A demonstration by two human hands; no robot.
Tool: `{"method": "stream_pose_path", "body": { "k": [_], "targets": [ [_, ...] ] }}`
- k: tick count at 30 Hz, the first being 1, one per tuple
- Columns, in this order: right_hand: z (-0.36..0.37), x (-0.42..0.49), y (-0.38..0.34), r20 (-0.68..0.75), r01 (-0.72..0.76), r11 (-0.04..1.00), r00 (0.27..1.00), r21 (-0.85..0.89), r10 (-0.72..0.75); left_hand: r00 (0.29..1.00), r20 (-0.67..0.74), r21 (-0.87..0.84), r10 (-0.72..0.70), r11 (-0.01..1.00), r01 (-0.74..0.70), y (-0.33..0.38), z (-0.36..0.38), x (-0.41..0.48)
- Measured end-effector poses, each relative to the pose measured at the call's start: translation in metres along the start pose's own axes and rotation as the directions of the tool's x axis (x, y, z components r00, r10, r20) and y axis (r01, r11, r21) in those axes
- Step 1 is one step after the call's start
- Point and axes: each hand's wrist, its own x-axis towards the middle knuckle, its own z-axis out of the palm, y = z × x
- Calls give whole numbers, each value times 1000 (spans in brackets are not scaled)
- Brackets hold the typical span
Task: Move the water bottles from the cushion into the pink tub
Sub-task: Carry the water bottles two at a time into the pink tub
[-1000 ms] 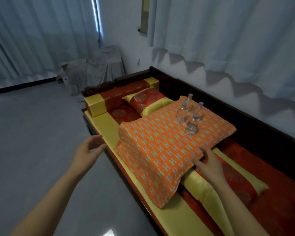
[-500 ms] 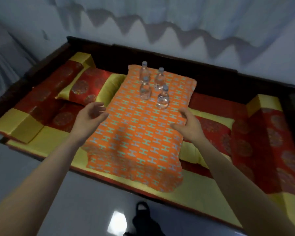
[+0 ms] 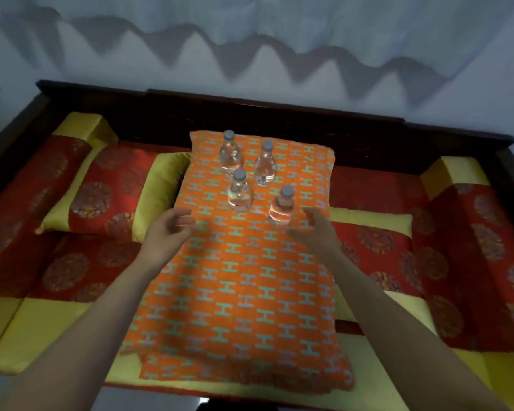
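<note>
We reach both bare forearms forward from the lower corners of the view, converging toward the middle. Our left hand [image 3: 168,232] is open, palm turned inward to the right, fingers [image 3: 182,221] loosely curled and spread, gripping nothing. Our right hand [image 3: 316,232] mirrors it, palm facing left, fingers extended and slightly bent, thumb apart, also empty. The two hands are level with each other, well apart.

A red-and-yellow pillow [image 3: 101,200] lies on a dark wooden daybed [image 3: 250,111] below pale curtains [image 3: 279,22].
</note>
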Motion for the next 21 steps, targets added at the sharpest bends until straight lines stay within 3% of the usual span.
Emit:
{"method": "stream_pose_path", "body": {
  "k": [7,12,21],
  "targets": [
    [37,55,-1,-7,-45,999,999,4,45,989,115,-5,-91,996,92,-34,38,85],
    [54,78,2,1,-23,1000,1000,-21,23,978,207,-29,-30,999,37,-34,68,130],
    [77,92,10,-112,-86,996,990,14,87,944,329,-67,-12,997,36,-47,92,174]
  ]
}}
